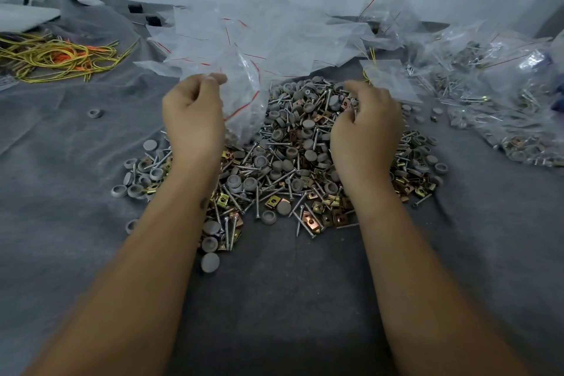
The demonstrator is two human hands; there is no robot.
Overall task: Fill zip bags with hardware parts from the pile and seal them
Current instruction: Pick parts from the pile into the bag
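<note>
A pile of hardware parts (283, 159), made of grey round caps, silver screws and brass clips, lies on the grey cloth in the middle. My left hand (192, 119) holds a clear zip bag (244, 101) with a red seal line by its top edge, above the pile's left side. My right hand (366, 128) is curled over the pile's right side, its fingers closed on some screws and parts. What lies under its palm is hidden.
A heap of empty clear zip bags (274, 30) lies behind the pile. Filled bags (503, 107) are stacked at the right. Yellow and orange wire ties (58, 55) lie at the far left. Stray grey caps (95, 113) dot the grey cloth (274, 278).
</note>
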